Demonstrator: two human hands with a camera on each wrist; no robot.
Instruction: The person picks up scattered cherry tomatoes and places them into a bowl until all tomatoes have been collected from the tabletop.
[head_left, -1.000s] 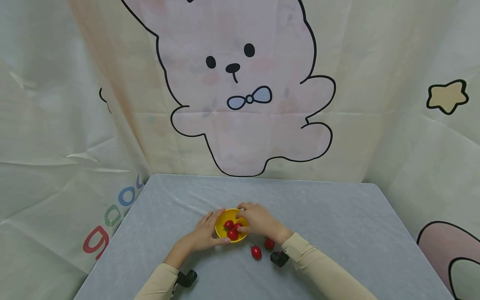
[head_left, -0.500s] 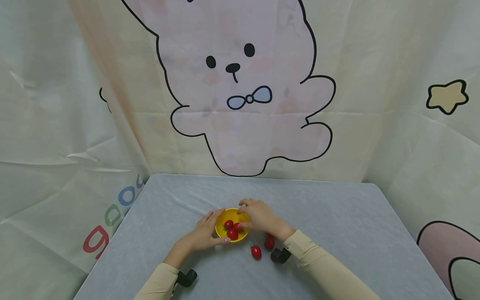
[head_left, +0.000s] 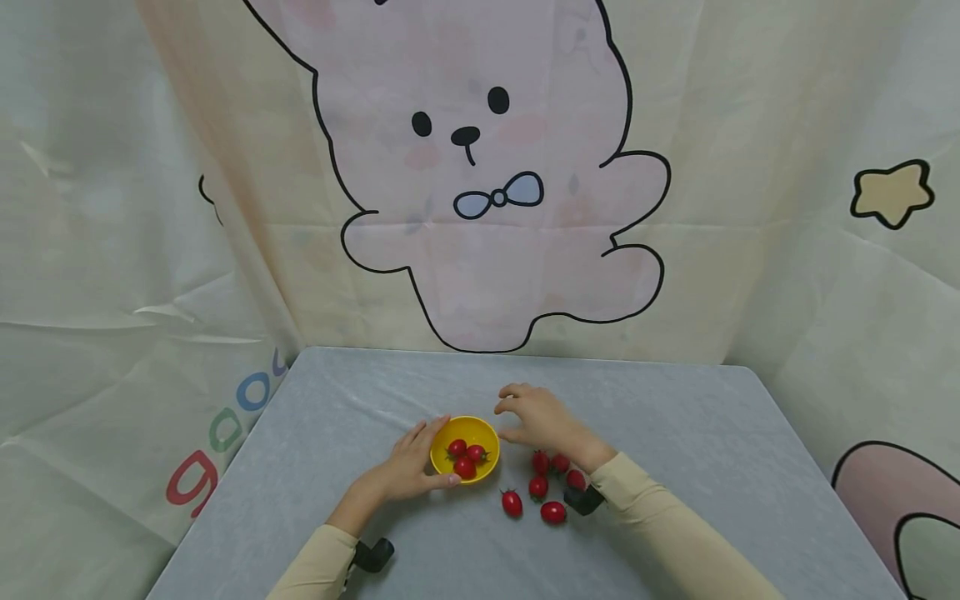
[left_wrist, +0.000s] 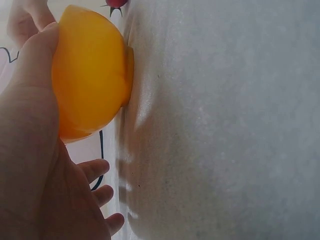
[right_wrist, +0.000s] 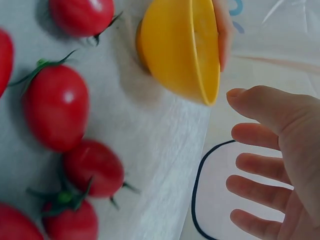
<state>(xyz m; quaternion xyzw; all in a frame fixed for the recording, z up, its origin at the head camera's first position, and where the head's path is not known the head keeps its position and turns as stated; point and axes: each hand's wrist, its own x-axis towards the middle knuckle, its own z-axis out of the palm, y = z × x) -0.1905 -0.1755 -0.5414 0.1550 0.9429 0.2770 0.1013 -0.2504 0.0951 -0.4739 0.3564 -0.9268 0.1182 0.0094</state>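
Note:
A yellow bowl [head_left: 467, 428] stands on the table with three red cherry tomatoes [head_left: 465, 468] in it. My left hand [head_left: 405, 472] holds the bowl from the left, thumb at the near rim and forefinger along the far side. In the left wrist view the other fingers [left_wrist: 103, 195] of that hand stretch out beside the bowl [left_wrist: 90, 70]. My right hand [head_left: 549, 419] hovers just right of the bowl, fingers apart and holding nothing. Its thumb points toward the bowl's rim in the right wrist view, where the hand [right_wrist: 280, 160] shows in full.
Several loose cherry tomatoes [head_left: 538, 487] with green stems lie right of the bowl, below my right forearm. A black wrist camera [head_left: 583, 499] overlaps one of them. The grey cloth-covered table [head_left: 637, 400] ends at a printed curtain [head_left: 697, 283] behind.
My right hand has drawn out of the bowl and moved right and away, its fingers spreading. The bowl's rightmost tomato and more loose tomatoes now show. The left hand has stayed put.

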